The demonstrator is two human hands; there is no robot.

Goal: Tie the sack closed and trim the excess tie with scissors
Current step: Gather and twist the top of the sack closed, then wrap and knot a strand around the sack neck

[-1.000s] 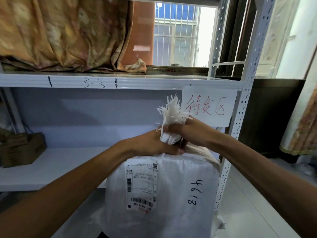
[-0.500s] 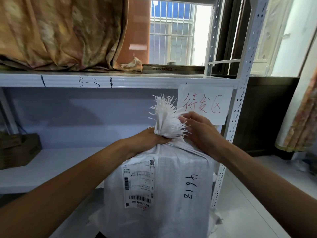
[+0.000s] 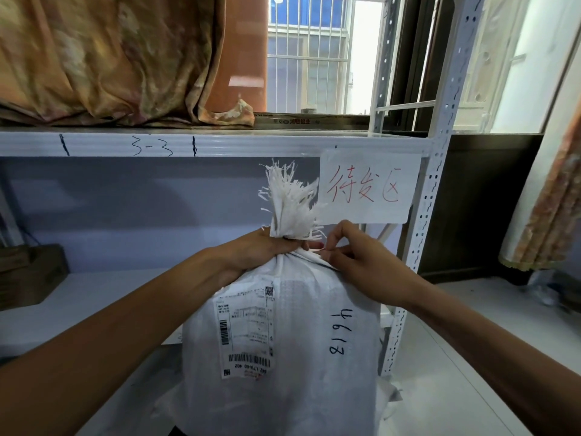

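A white woven sack (image 3: 301, 350) stands upright in front of me, with a shipping label and the number 4618 written on it. Its frayed mouth (image 3: 290, 202) is gathered into a bunch that sticks up. My left hand (image 3: 257, 253) is clenched around the neck of the sack just below that bunch. My right hand (image 3: 355, 262) is to the right of the neck, its thumb and forefinger pinching something thin and white at the neck; whether that is a tie or sack cloth I cannot tell. No scissors are in view.
A white metal shelf unit (image 3: 220, 143) marked 3-3 stands behind the sack, its perforated post (image 3: 421, 247) at the right. A paper sign (image 3: 367, 190) with red writing hangs on it. A brown box (image 3: 31, 272) sits on the lower shelf at left. Draped fabric (image 3: 103, 58) lies above.
My right hand has let go of the gathered top and dropped to the right side of the neck, pinching there. My left hand has kept its grip on the neck.
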